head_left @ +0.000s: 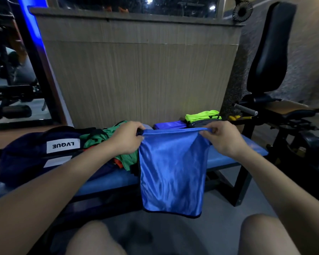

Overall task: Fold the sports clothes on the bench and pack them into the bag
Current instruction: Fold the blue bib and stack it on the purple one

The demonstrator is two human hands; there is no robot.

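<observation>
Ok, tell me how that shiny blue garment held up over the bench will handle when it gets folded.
The blue garment probably handles as floppy: it hangs limp from the left hand and right hand pinching its top edge. Its glossy sheen suggests slippery fabric, so folds may slide apart on the bench. It looks thin, so likely light.

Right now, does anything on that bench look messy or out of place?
Yes: a green garment lies crumpled in a heap beside the dark bag, unlike the neatly folded stack at the far end of the bench.
</observation>
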